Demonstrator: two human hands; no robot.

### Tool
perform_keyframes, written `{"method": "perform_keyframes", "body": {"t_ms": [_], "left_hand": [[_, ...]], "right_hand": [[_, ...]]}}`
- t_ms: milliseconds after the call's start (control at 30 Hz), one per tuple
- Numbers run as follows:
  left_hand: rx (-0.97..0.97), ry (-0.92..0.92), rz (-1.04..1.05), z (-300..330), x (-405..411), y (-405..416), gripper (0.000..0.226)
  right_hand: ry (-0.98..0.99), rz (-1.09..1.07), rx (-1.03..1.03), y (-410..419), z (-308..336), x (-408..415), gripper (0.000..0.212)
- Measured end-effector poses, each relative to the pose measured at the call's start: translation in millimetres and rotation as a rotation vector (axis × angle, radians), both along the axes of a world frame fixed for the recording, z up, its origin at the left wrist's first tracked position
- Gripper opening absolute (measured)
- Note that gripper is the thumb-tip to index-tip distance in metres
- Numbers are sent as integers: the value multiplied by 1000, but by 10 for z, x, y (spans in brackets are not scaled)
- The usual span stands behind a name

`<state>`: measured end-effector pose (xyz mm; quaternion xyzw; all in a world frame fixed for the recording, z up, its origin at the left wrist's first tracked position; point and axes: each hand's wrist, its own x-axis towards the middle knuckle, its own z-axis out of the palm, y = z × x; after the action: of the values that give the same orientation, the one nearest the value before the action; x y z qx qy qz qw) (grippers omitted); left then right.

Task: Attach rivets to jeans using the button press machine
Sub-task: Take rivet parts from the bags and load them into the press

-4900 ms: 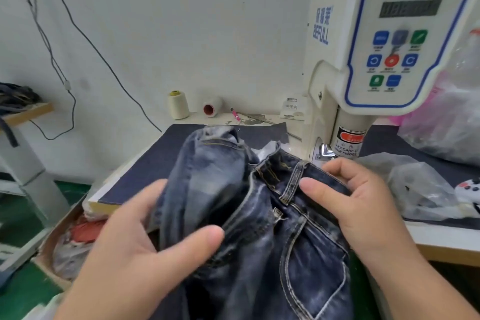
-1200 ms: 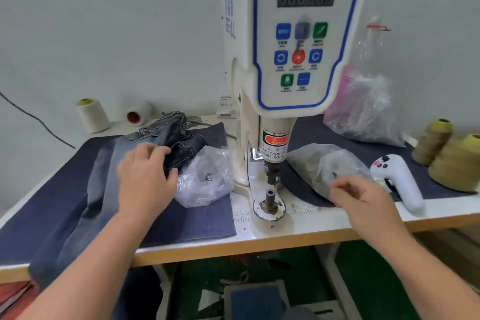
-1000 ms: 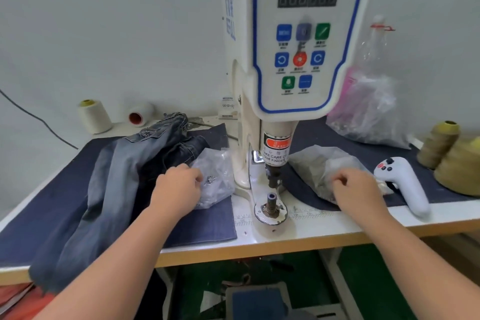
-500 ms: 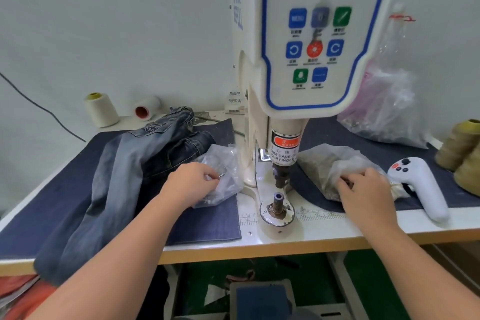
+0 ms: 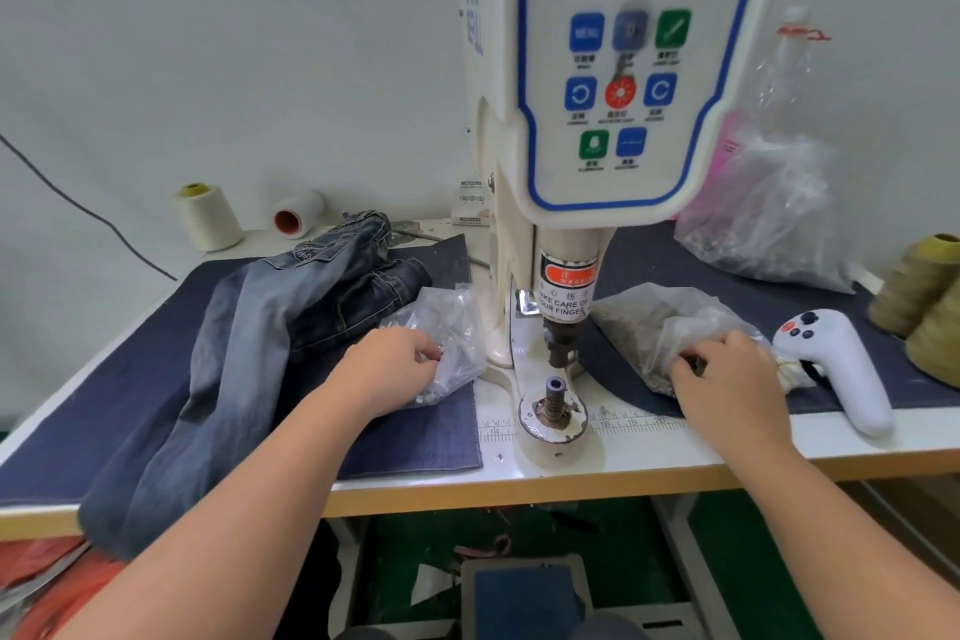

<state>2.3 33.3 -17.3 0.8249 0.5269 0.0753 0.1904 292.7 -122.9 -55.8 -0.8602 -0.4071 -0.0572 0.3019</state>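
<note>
The blue jeans (image 5: 260,343) lie crumpled on the dark denim mat, left of the white button press machine (image 5: 597,83). Its lower die (image 5: 555,392) stands bare under the upper punch (image 5: 561,348). My left hand (image 5: 389,369) reaches into a clear plastic bag (image 5: 452,322) of small metal parts beside the jeans, fingers curled, with a small shiny bit at the fingertips. My right hand (image 5: 727,379) digs into another plastic bag (image 5: 644,317) of parts right of the punch. Both hands' fingertips are hidden in the plastic.
A white handheld controller (image 5: 836,364) lies right of my right hand. Olive thread cones (image 5: 924,286) stand at the far right, and a large bag (image 5: 769,224) behind. A cream cone (image 5: 208,216) and a spool (image 5: 296,216) sit at the back left. A foot pedal (image 5: 524,592) is under the table.
The jeans went from my hands onto the mat. My left hand moved right off them into the left bag, and my right hand moved forward into the right bag.
</note>
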Motion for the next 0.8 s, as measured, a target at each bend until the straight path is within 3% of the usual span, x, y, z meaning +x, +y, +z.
{"method": "perform_keyframes", "body": {"t_ms": [300, 533, 800], "left_hand": [[100, 71, -10, -2, 23, 0, 14], [-21, 132, -61, 93, -7, -6, 36], [195, 171, -54, 36, -4, -75, 24]], "right_hand": [[-26, 8, 14, 1, -8, 6, 18], [-25, 20, 16, -1, -4, 3, 18], [-5, 20, 10, -10, 3, -1, 18]]}}
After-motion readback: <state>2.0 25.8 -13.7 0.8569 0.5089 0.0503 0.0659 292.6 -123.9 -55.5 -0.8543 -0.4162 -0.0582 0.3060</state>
